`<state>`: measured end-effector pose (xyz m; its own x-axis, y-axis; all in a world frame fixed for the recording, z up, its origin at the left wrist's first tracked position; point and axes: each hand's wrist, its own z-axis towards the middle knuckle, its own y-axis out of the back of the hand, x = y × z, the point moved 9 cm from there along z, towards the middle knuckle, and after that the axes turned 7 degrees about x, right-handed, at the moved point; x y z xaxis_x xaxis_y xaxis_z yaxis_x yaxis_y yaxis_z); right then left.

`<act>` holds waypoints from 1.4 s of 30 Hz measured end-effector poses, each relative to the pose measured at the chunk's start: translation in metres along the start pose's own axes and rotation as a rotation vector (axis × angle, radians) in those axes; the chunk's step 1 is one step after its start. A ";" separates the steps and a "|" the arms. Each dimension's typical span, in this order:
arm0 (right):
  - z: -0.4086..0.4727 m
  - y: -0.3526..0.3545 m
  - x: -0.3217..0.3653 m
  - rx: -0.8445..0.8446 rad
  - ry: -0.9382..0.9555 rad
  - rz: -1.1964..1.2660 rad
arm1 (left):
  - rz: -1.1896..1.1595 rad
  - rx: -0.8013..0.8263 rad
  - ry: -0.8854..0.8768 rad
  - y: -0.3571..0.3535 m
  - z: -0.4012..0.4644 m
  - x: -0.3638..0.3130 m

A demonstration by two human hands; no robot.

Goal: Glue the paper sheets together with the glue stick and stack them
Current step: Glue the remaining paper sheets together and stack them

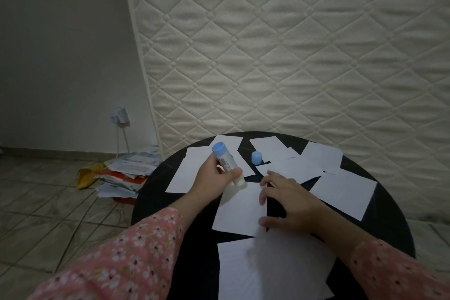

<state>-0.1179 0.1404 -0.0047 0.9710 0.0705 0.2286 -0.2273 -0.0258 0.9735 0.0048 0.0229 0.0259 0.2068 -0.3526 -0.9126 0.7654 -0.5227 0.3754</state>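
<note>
glue stick (pixel 227 163) label print, perhaps a barcode, unreadable

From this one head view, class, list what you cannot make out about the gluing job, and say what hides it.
1. Glue on the sheet under the hands: dim light, white on white.
2. Label on the glue stick: too small, partly under the left hand's grip.
3. Table under the right hand: covered by it.
4. Nearest sheet: blurred, cut off by the bottom edge.
5. Floor papers: print too small.
</note>
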 end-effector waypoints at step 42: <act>0.007 -0.008 -0.021 0.026 -0.199 -0.103 | 0.346 0.248 -0.009 -0.047 0.037 0.006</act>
<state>-0.1358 0.1326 -0.0171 0.9851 -0.1241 0.1188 -0.1263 -0.0547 0.9905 -0.0524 0.0173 0.0089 0.4195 -0.5460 -0.7252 0.4823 -0.5428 0.6876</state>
